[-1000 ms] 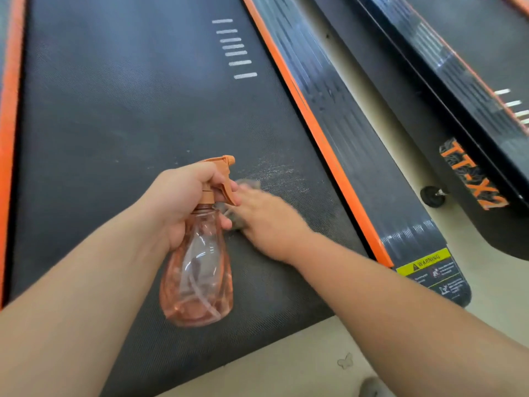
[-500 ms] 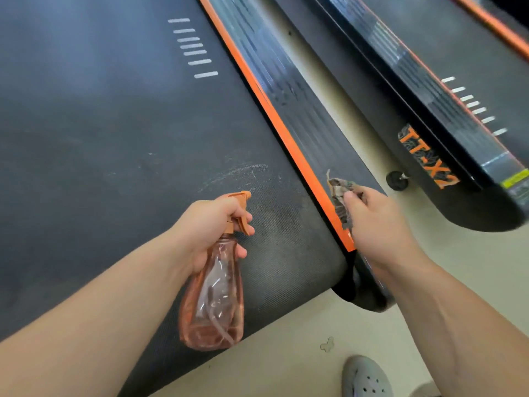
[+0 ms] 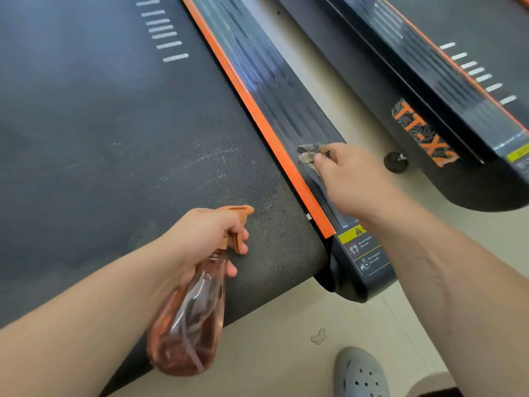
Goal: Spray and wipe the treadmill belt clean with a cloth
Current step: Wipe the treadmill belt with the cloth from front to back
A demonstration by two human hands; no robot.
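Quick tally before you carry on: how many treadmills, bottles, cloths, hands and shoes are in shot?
2 treadmills: near treadmill, far treadmill
1 spray bottle, in the left hand
1 cloth, in the right hand
2 hands
1 shoe
Total: 7

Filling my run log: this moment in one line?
left hand: holds bottle over belt | right hand: holds cloth on rail

Two treadmills (image 3: 86, 124) (image 3: 446, 90), one bottle (image 3: 186, 325), one cloth (image 3: 310, 153)
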